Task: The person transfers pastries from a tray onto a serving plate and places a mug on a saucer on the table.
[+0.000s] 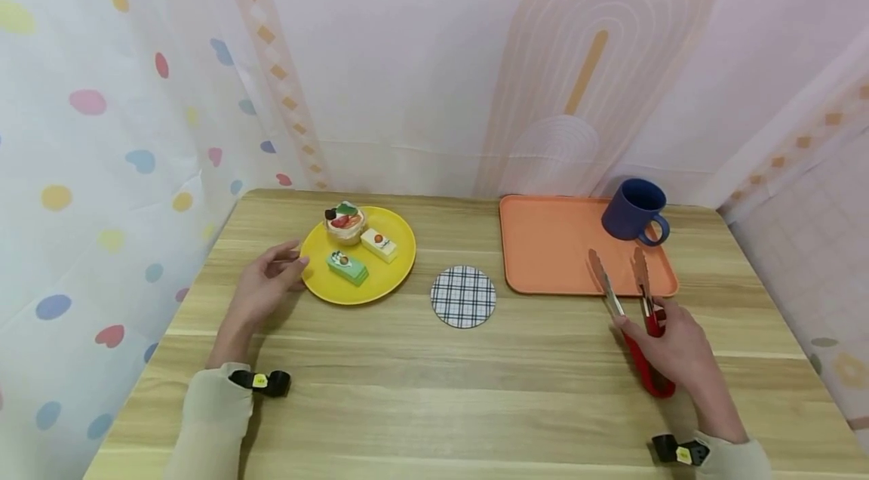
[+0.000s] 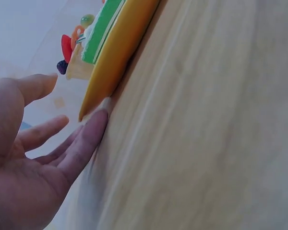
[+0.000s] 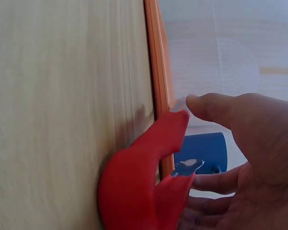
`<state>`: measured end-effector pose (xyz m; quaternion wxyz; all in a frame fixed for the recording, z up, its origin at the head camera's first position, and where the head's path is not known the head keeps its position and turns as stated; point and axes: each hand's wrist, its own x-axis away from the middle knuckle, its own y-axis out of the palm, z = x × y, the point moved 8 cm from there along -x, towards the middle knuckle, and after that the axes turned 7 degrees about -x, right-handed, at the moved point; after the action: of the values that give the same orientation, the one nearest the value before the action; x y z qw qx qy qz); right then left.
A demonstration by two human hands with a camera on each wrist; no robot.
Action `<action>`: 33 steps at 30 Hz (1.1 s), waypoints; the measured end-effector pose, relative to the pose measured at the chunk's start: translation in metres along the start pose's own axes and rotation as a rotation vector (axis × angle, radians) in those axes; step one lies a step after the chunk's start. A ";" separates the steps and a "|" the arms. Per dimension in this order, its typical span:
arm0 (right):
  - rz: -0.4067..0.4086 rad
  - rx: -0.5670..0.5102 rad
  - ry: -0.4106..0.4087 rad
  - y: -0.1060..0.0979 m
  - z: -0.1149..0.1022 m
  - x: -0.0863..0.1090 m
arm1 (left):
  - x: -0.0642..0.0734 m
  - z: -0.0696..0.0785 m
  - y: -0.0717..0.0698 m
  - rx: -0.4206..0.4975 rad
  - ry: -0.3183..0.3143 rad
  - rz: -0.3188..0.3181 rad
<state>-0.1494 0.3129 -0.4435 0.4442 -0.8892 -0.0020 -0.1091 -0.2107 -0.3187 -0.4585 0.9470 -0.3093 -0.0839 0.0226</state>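
A yellow plate [image 1: 390, 276] stands at the left of the table. It holds a fruit-topped tart [image 1: 345, 226], a pale yellow cake piece [image 1: 379, 244] and a green cake piece [image 1: 348, 267]. My left hand [image 1: 268, 285] is at the plate's left rim, fingers loosely spread; the left wrist view shows its fingertips low at the rim's edge. On the right, red-handled metal tongs [image 1: 640, 361] lie with their tips spread over an orange tray [image 1: 550, 246]. My right hand [image 1: 672, 340] holds the tongs, thumb at one arm and fingers at the other.
A dark blue mug [image 1: 627, 212] stands at the tray's back right corner. Between plate and tray lies a round checked coaster [image 1: 463, 296]. A patterned cloth [image 1: 407, 72] hangs behind the wooden table [image 1: 434, 404].
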 end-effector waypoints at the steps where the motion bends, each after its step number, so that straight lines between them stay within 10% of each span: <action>1: 0.007 -0.011 -0.007 -0.001 0.000 0.001 | 0.001 0.001 -0.001 -0.024 -0.005 0.009; 13: 0.069 -0.103 -0.134 -0.010 0.000 -0.003 | 0.013 0.030 -0.008 -0.084 0.059 0.066; 33: 0.144 -0.199 -0.172 -0.030 0.002 -0.022 | 0.033 0.096 0.020 -0.132 0.268 0.079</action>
<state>-0.1732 0.3350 -0.4248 0.3585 -0.9329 0.0346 -0.0002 -0.1942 -0.2439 -0.3892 0.9257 -0.3742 0.0542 0.0129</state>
